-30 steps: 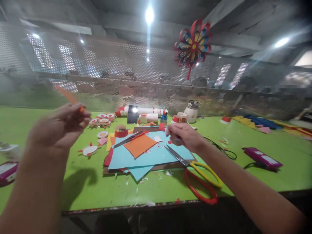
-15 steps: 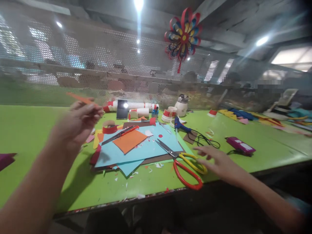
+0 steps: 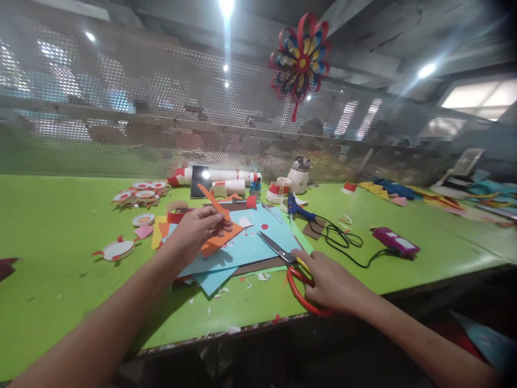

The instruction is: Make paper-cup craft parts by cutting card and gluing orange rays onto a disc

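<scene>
Open: green table point(image 3: 60, 215) left of paper discs point(image 3: 145, 196). In way: scissors point(image 3: 288, 258) near middle; glue gun point(image 3: 297, 207), looped cable point(image 3: 368, 265) right.

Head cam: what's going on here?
A person is at paper craft on a green table. The left hand holds an orange strip up over the paper sheets. The right hand is at the handles of the scissors, whose blades point across the light-blue paper, apart from the strip. A blue glue gun lies just beyond, and a white disc with red tabs sits off to the left.
</scene>
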A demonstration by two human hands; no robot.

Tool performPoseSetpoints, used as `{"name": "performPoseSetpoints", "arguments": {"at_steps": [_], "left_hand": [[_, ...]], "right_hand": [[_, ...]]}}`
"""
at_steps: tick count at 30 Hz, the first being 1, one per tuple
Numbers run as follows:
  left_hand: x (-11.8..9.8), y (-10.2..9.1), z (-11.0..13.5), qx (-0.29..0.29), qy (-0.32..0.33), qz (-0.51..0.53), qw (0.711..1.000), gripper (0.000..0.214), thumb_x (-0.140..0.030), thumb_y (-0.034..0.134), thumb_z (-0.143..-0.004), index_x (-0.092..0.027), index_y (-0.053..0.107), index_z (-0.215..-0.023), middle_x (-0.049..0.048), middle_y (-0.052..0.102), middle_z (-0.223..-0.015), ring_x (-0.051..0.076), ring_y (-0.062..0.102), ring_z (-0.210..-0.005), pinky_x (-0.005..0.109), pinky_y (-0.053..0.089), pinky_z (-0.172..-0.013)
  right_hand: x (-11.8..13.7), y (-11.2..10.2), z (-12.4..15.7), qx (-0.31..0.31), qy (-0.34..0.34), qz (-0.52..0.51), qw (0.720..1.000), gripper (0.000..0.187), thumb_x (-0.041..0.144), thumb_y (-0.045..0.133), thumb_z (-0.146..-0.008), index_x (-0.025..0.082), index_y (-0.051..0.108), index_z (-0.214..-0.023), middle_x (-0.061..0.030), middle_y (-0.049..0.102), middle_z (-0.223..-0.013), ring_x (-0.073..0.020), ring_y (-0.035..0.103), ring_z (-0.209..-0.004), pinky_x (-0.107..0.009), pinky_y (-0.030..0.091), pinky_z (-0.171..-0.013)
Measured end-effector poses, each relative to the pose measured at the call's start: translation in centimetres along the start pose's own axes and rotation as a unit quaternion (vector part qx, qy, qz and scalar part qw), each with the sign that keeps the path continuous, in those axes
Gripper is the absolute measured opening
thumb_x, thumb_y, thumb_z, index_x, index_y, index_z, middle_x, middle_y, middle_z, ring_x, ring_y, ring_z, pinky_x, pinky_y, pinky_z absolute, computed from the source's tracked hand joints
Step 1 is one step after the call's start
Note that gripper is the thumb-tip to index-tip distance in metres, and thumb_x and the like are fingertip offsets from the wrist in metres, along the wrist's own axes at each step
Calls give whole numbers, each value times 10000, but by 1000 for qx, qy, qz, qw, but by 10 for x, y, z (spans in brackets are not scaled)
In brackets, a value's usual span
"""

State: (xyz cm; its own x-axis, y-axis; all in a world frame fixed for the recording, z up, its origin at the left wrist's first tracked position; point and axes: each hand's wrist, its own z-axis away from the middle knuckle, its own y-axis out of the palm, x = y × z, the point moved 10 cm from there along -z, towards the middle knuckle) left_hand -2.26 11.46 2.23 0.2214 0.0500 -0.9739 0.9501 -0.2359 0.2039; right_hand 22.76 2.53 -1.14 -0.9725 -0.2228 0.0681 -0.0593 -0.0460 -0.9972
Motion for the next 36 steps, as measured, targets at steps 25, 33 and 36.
{"name": "performPoseSetpoints", "arguments": {"at_steps": [25, 33, 36], "left_hand": [[-10, 0, 10, -17, 5, 80, 997, 142, -259, 674, -786, -155, 622, -705, 56, 668, -727, 123, 589, -646, 265, 439, -629], [-33, -4, 18, -43, 64, 53, 996, 192, -302, 634, -819, -135, 597, -732, 36, 651, -692, 106, 566, -617, 239, 413, -587], [-38, -8, 21, -81, 82, 39, 993, 200, -314, 631, -817, -134, 599, -737, 25, 628, -695, 112, 559, -646, 256, 429, -630]], "right_hand": [[42, -17, -25, -6, -84, -449, 890, 488, 623, 506, -818, 224, 533, -1100, -53, 580, -784, -201, 574, -675, -282, 459, -543], [103, -31, -52, 11, -167, -475, 864, 544, 684, 386, -846, 197, 482, -1066, -18, 528, -751, -135, 483, -593, -250, 414, -540], [112, -31, -53, 2, -170, -476, 863, 556, 689, 372, -848, 195, 478, -1080, -14, 528, -738, -137, 477, -596, -257, 404, -553]]}}
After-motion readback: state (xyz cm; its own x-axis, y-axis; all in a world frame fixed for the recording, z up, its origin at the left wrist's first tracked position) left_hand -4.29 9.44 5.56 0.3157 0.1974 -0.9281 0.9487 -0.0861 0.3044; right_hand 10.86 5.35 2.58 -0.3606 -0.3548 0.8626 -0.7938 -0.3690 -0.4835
